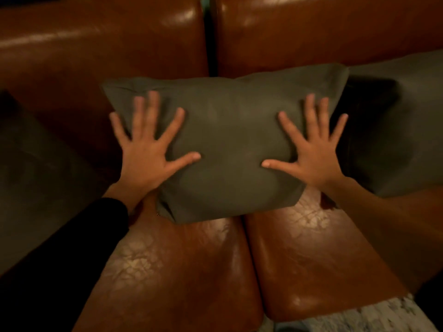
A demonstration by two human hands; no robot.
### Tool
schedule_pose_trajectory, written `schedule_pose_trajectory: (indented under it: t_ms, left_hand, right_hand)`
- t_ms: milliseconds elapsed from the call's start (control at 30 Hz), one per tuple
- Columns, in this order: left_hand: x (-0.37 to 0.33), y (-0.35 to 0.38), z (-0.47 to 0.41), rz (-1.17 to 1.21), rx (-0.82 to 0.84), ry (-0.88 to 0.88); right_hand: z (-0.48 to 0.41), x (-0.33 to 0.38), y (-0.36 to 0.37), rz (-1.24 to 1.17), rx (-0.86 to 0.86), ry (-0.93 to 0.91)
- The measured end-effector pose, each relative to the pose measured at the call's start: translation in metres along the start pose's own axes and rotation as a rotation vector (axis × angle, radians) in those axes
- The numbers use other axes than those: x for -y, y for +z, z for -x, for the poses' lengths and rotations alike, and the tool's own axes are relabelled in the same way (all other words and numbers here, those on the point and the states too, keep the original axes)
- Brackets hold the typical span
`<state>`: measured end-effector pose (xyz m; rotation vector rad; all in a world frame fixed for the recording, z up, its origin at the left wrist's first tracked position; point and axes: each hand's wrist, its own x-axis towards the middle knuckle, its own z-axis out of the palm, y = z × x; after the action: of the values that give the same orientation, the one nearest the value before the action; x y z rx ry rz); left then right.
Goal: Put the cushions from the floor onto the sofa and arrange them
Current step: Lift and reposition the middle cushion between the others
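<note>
A grey-green cushion (227,130) leans against the backrest of the brown leather sofa (148,46), straddling the gap between its two seats. My left hand (146,149) lies flat on the cushion's left side with fingers spread. My right hand (314,152) lies flat on its right side, fingers spread too. Neither hand grips anything. A second grey-green cushion (402,130) stands to the right, touching the first. A third cushion (40,178) sits at the left, dim and partly cut off by the frame.
The two seat cushions (187,271) in front show worn, shiny leather. A pale patterned rug (374,317) shows at the bottom right, below the sofa's front edge. My left arm wears a black sleeve (72,248).
</note>
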<state>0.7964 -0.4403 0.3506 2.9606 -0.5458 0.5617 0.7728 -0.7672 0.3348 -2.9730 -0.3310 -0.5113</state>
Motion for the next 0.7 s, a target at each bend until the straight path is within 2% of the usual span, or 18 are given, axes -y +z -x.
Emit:
schedule_pose_trajectory:
  t_ms: [67, 133, 233, 300, 367, 433, 567, 700]
  left_hand:
    - [-0.011, -0.005, -0.004, 0.198, 0.069, -0.437]
    - [-0.019, -0.007, -0.013, 0.435, 0.088, -0.673]
    - [-0.021, -0.007, -0.021, 0.692, 0.066, -0.802]
    - [-0.020, -0.009, -0.022, 0.870, 0.093, -0.954]
    - [-0.020, -0.011, -0.023, 0.973, 0.101, -0.984]
    - [-0.022, -0.013, -0.026, 1.091, 0.009, -0.986]
    - [-0.020, -0.017, -0.024, 1.283, -0.196, -1.196]
    - [-0.020, -0.027, -0.018, 1.198, -0.319, -1.186]
  right_hand:
    - [0.000, 0.002, -0.004, -0.182, 0.087, 0.205]
    - [-0.009, 0.009, -0.008, -0.442, 0.116, 0.338]
    - [-0.031, 0.014, -0.016, -0.815, 0.084, 0.654]
    - [-0.041, 0.011, -0.016, -0.957, 0.038, 0.813]
    - [-0.050, 0.006, -0.015, -1.098, -0.056, 1.050]
    - [-0.061, 0.004, -0.016, -1.190, -0.100, 1.274]
    - [-0.069, 0.013, -0.021, -1.096, -0.230, 1.267]
    - [-0.065, 0.016, -0.032, -1.086, -0.341, 1.199]
